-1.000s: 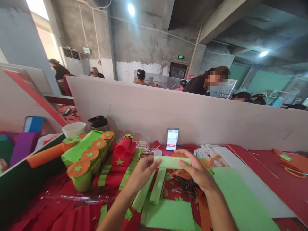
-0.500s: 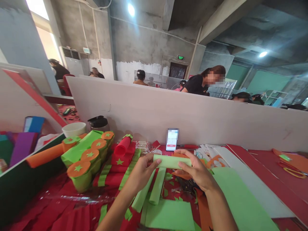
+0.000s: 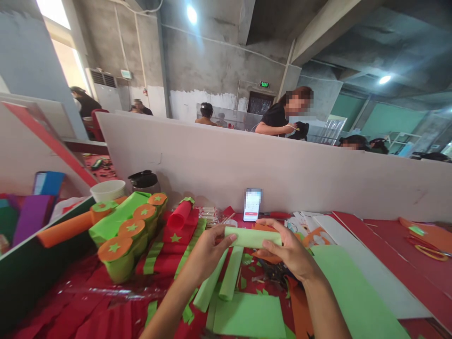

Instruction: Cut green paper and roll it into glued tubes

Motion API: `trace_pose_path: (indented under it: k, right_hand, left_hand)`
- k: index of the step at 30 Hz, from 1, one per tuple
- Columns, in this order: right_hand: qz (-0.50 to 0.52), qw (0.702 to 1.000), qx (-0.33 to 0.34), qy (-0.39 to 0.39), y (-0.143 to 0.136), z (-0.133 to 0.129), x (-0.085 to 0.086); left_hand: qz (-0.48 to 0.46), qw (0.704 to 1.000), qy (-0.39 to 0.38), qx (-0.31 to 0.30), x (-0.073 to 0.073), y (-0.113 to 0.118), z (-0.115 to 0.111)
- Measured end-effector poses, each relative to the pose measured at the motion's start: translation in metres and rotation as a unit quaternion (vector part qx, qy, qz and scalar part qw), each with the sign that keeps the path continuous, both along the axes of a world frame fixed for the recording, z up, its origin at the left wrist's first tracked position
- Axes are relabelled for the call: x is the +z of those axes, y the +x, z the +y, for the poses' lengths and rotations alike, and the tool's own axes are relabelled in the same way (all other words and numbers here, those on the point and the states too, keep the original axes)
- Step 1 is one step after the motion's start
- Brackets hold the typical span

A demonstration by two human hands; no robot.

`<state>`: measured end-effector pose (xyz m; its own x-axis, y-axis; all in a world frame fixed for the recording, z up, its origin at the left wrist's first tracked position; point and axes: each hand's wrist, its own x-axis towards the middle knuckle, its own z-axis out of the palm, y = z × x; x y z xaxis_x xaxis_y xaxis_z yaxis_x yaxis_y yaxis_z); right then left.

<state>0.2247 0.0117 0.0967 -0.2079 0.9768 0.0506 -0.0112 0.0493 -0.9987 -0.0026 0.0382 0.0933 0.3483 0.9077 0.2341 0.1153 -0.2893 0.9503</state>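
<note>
A light green paper roll (image 3: pixel 247 237) lies level between my two hands, held above the table. My left hand (image 3: pixel 219 242) grips its left end, thumb on the front and fingers behind. At the other end my right hand (image 3: pixel 286 247) pinches it, with the thumb in front and the fingers over the top and behind. Below the hands two more green paper rolls (image 3: pixel 232 275) lie slanted on the red table. A stack of flat green paper (image 3: pixel 249 316) rests nearest me, partly beneath the rolls.
Orange-topped green paper cylinders (image 3: pixel 115 254) with stars stand at left, beside a red paper roll (image 3: pixel 181 213). A phone (image 3: pixel 252 205) leans on the white partition (image 3: pixel 212 165). Green sheets (image 3: pixel 349 282), white board (image 3: pixel 381 278) and scissors (image 3: pixel 427 249) lie at right. People work beyond the partition.
My hands and the green roll stay almost still. Beyond the partition, a person in black has shifted left, and that person's forearm now shows.
</note>
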Motion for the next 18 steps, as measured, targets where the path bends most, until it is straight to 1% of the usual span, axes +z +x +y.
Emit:
trace_pose_path:
  k: [5, 8, 11, 14, 18]
  right_hand:
    - [-0.05, 0.999, -0.012, 0.017, 0.0, 0.001, 0.001]
    - [-0.063, 0.997, -0.019, 0.04, 0.001, 0.005, -0.002]
    - [-0.038, 0.998, -0.035, 0.047, 0.003, 0.009, -0.009]
    - [-0.002, 0.997, -0.065, 0.035, 0.005, 0.014, -0.018]
    - [0.048, 0.996, -0.076, 0.015, 0.005, 0.018, -0.024]
  left_hand:
    - [0.024, 0.999, 0.024, 0.023, 0.001, 0.0, -0.001]
    - [0.035, 0.998, 0.039, 0.042, 0.001, 0.001, -0.002]
    - [0.028, 0.996, 0.057, 0.057, -0.001, 0.003, -0.003]
    - [0.02, 0.993, 0.074, 0.092, 0.0, 0.005, -0.006]
    - [0.043, 0.988, 0.091, 0.118, 0.005, 0.007, -0.011]
